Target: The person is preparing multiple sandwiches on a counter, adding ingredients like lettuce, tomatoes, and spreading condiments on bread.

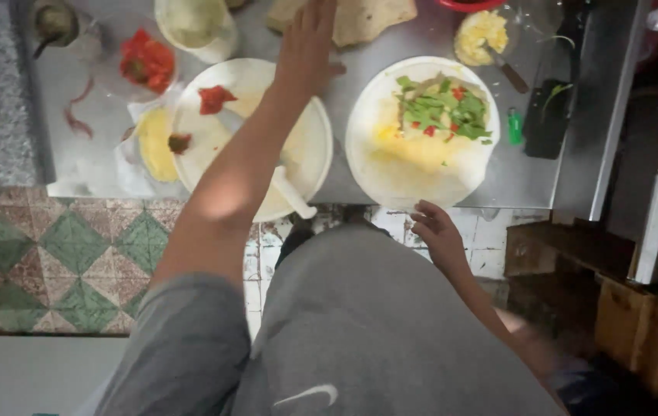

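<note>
My left hand (307, 42) is stretched out over the steel counter (525, 173), fingers apart, holding nothing, hovering by a flatbread (371, 19) at the far edge. Beneath my left forearm lies a white round board (221, 131) with a red pepper piece (213, 98) and a white-handled knife (292, 194). My right hand (437, 231) hangs loosely curled just below the counter's near edge, empty. Above it sits a white plate (410, 181) bearing a flatbread topped with green leaves, red bits and yellow egg (438, 112).
A bowl of red peppers (146, 60), a white bowl (194, 27), a yellow flatbread (156, 142) on paper, a glass bowl of scrambled egg (481, 35), a green lighter (515, 127), a dark knife (548, 115). Tiled floor at left, wooden furniture at right.
</note>
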